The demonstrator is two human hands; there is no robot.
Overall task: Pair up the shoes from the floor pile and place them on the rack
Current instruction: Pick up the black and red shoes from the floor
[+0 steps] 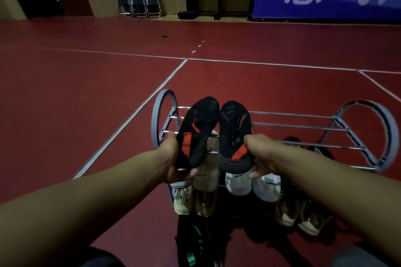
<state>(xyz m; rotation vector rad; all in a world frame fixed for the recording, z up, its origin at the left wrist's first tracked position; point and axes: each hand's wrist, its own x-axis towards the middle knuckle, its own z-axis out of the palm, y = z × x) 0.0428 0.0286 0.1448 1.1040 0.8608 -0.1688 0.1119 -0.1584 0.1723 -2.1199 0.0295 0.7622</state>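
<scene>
Left hand (173, 165): grip clamped on the heel of a black knit sneaker with an orange heel patch (196, 131). Right hand (263, 158): grip clamped on the heel of the matching black sneaker (234, 134). Toes point away, sides touching, both held above the grey metal-rail shoe rack with round ends (366, 134). White sneakers (251, 182) and beige sneakers (195, 190) sit on lower rails below the hands.

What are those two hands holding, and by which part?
Each hand holds one black-and-red shoe by its heel end: the left hand the left shoe, the right hand the right shoe.
</scene>
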